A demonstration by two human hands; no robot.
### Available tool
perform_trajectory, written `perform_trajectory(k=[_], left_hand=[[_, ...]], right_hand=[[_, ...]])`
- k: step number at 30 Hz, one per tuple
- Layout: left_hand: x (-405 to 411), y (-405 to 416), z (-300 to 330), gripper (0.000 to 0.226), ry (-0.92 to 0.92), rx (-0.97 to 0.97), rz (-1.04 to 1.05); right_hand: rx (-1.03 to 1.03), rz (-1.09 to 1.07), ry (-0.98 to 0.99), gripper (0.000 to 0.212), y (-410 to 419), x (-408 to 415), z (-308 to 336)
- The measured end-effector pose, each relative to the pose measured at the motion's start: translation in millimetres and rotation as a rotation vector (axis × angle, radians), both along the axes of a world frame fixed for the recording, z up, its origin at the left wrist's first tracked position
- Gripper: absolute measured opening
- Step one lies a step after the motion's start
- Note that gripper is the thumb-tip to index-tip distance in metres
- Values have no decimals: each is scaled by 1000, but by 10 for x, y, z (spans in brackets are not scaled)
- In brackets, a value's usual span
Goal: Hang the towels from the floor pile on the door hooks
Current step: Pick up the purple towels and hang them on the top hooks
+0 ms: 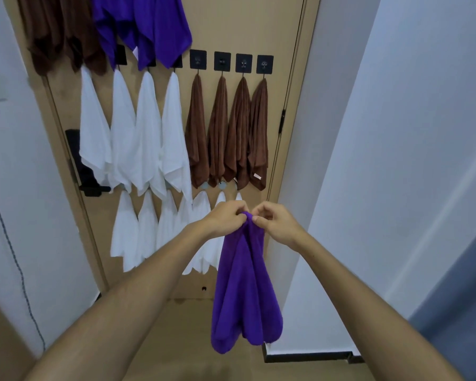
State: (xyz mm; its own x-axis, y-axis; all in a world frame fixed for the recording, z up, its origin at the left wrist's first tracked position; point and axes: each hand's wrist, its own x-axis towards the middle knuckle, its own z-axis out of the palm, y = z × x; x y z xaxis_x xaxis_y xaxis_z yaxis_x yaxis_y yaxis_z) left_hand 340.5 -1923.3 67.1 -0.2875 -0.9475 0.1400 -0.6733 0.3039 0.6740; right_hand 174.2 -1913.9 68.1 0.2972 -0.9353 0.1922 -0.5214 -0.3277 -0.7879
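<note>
Pinching the purple towel point(245, 284) at its gathered top, both my left hand point(226, 215) and my right hand point(275, 221) have fingertips clamped on the same bunched fold, close together, held up just before the door point(283, 37). The cloth hangs limp below in two soft lobes: light, floppy, plush, nothing to break, likely to slide off if the bunch loosens, so the hold belongs right at that peak. The door hooks point(198, 59) in the black row carry brown towels point(226, 133) and white towels point(138, 127). Lower row holds more white; its rightmost hook is hidden behind my hands, possibly free.
</note>
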Motion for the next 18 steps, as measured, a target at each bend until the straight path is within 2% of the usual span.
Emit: perform_trajectory(k=[3, 8, 12, 18], left_hand=[[-25, 2, 56, 22, 17, -8, -9], [30, 26, 198, 21, 195, 4, 23], [233, 2, 287, 19, 113, 14, -7], [595, -154, 465, 22, 61, -36, 51]], right_hand=[[0, -21, -19, 12, -13, -29, 65], [101, 37, -33, 21, 9, 1, 81], [-40, -25, -82, 19, -96, 130, 117], [-141, 7, -10, 18, -328, 472, 280]])
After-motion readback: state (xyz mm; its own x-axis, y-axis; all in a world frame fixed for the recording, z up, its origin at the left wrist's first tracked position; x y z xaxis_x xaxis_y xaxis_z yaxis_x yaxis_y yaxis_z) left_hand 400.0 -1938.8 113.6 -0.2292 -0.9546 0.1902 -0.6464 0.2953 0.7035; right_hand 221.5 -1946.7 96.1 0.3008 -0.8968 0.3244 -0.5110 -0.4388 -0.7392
